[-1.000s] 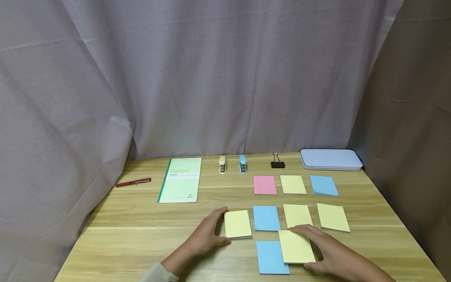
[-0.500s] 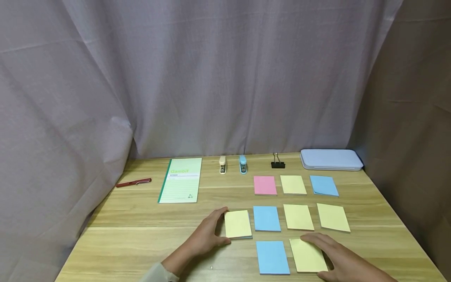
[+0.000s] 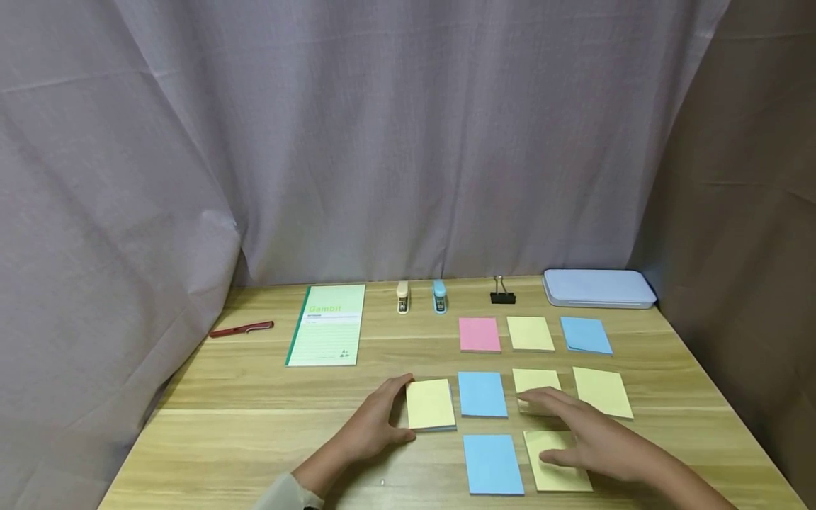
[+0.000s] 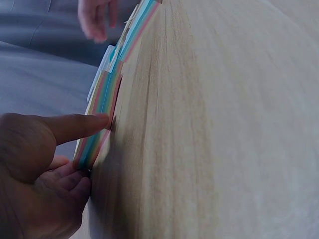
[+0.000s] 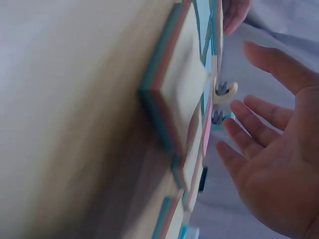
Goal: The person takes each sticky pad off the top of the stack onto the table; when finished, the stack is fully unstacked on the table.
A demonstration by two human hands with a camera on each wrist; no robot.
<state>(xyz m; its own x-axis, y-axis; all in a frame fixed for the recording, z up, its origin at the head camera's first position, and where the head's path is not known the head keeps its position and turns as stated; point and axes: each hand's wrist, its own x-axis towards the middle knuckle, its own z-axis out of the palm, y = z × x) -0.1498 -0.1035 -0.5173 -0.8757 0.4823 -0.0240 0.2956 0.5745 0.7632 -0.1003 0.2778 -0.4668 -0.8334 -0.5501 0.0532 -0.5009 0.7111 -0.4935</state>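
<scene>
1. My left hand (image 3: 376, 425) sits at nine o'clock of the yellow-topped pad (image 3: 431, 404), thumb on its far edge and fingers curled at the near edge, so this grip is clamped on the pad (the left wrist view shows its coloured layers pinched between thumb and fingers), steadying it on the desk (image 3: 255, 425).
2. At three o'clock of the pad lie a blue note (image 3: 482, 394) and, nearer me, another blue note (image 3: 492, 463).
3. My right hand (image 3: 589, 443) hovers flat, its grip apart and holding nothing, over the near yellow note (image 3: 557, 471), fingertips reaching toward twelve o'clock onto the middle yellow note (image 3: 535, 381).
4. I judge the step to be laying out notes in a grid; next calls for a light, flat touch.
</scene>
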